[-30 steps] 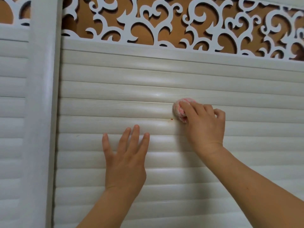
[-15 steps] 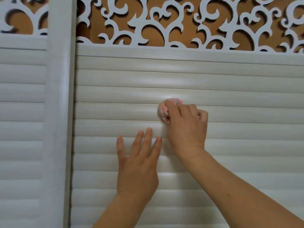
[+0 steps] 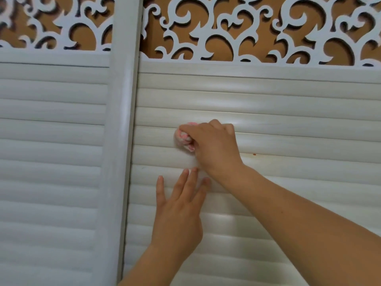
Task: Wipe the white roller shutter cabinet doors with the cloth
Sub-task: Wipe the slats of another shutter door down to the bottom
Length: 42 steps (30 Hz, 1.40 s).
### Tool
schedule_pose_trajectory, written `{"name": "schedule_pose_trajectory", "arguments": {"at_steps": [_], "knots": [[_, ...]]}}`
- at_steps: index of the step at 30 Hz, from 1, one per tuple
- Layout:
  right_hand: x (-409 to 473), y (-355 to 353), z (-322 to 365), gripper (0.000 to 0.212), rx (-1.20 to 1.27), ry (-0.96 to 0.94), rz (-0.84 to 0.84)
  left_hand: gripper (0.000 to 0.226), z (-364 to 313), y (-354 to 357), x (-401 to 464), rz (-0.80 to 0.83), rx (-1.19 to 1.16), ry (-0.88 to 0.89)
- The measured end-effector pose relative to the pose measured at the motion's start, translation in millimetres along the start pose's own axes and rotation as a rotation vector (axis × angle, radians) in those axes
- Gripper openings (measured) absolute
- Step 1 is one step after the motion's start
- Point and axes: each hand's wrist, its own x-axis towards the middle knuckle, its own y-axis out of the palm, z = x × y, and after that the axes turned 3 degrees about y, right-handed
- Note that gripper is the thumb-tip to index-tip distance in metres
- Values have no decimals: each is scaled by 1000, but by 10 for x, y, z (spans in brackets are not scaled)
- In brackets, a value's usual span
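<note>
**Right hand presses a bunched cloth on the shutter slats**

The right hand (image 3: 214,145) holds a small pink and white cloth (image 3: 184,138), bunched into a ball. Its grip is closed around the cloth: the fingers curl over the top of it and the forefinger lies along its upper edge. The cloth sticks out at the left of this grip and touches the slats of the right shutter door (image 3: 288,112), in the upper half of that door. The right forearm comes in from the lower right corner and crosses over the slats.

The left hand (image 3: 179,211) is just below the right grip. Its fingers are straight and a little spread, pointing up, and the palm lies flat on the same door. It holds nothing. Its fingertips are very near the right wrist; I cannot tell if they touch it.

To the left of both hands stands a white vertical post (image 3: 121,141), and beyond it is the left shutter door (image 3: 51,141), also made of horizontal slats. Above both doors runs a white scroll fretwork panel (image 3: 237,29) over a brown backing. To the right of the right grip, a small reddish spot (image 3: 254,154) sits on one slat.
</note>
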Motion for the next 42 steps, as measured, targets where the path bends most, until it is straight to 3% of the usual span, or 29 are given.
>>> {"name": "schedule_pose_trajectory", "arguments": {"at_steps": [4,9,15,21,29,35,39,42], "knots": [[-106,-6,-40,22,6,-3,29,76,-114,-51,24,55,-24,-3],[-115,222,148,30,-73,-277,101,85,-185,-72,0,112,-28,-11],[-19,123,69,30,-215,-470,174,83,-62,-6,-227,154,11,-46],[-344,-76,-296,35,-180,-339,94,72,1,-48,-272,179,10,-63],[-720,-310,-627,39,-245,-128,56,81,-47,-260,-192,389,38,-124],[-802,-455,-534,22,-249,115,36,72,-106,-428,-59,365,34,-146],[-684,-220,-233,36,-301,45,14,74,-167,-410,75,377,56,-120],[-669,-74,-212,35,-376,5,-1,75,-192,-364,85,393,89,-132]]}}
